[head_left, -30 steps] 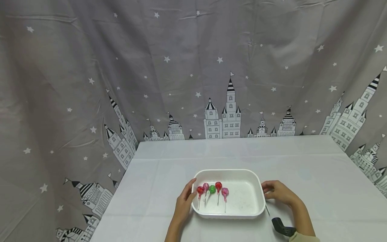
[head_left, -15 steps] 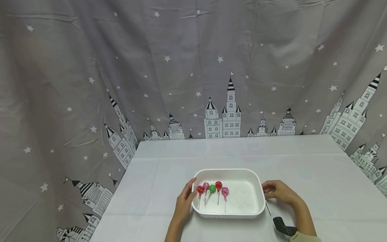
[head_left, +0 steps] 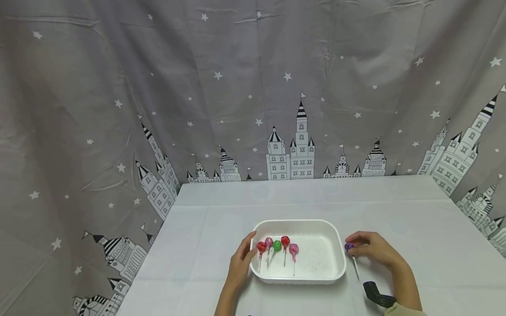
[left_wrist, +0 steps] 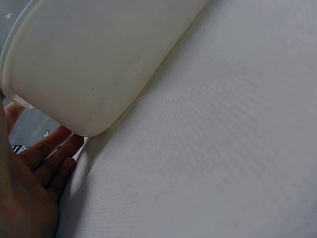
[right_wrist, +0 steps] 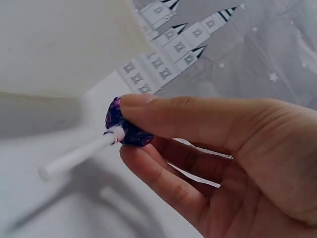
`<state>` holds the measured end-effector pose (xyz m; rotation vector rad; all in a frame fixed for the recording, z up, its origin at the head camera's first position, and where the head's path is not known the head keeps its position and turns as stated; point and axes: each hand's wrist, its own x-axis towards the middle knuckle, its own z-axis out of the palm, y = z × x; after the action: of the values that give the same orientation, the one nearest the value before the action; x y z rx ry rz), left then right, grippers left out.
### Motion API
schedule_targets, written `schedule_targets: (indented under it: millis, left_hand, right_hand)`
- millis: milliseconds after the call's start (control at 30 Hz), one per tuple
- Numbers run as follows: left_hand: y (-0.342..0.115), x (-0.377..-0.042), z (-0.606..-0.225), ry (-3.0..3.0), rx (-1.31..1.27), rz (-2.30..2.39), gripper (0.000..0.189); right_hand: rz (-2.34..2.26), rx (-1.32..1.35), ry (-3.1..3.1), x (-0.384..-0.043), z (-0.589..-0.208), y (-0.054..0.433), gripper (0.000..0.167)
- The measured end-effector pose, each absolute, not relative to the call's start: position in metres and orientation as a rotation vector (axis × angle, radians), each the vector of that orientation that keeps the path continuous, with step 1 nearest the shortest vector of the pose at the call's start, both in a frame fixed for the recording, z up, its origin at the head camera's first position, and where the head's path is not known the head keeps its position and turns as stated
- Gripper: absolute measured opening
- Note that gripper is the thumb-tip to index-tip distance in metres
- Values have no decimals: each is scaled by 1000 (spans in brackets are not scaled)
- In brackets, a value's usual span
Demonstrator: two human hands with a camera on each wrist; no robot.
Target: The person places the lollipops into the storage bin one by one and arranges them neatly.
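Note:
My right hand (head_left: 373, 248) pinches a purple-wrapped lollipop (right_wrist: 130, 126) by its candy head, between thumb and fingers. Its white stick (head_left: 356, 267) points down toward me, just outside the right end of a white plastic tray (head_left: 321, 278). At the tray's left end, my left hand (head_left: 239, 265) grips the edge, the thumb over the rim and other fingers along the outer wall. Inside the tray's left half lie several lollipops: a red one (head_left: 262, 247), a pink one (head_left: 294, 249), a green one (head_left: 277, 245) and others, sticks toward me.
The tray stands on a white-covered table (head_left: 221, 210). A grey curtain (head_left: 237, 52) printed with castles and stars hangs behind it and along both sides. A black strap-like piece (head_left: 377, 295) sits by my right wrist.
My right hand has shifted slightly right, away from the tray's end, and the purple lollipop's head now shows between its fingers. The left hand and tray stay in place.

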<state>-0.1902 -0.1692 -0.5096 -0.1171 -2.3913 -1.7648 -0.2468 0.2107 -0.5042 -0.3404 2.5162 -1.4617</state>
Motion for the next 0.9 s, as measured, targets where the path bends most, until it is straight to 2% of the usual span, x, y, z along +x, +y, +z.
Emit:
schedule_targets:
  millis: [500, 900]
  left_hand:
    - [-169, -191, -511, -2402, -113, -1749, 43]
    - [-170, -191, -512, -2396, -116, -1756, 43]
  right_hand:
    - [-1546, -351, 2564, -237, -469, 214, 36]
    - [-1624, -396, 2532, -234, -459, 208, 31]
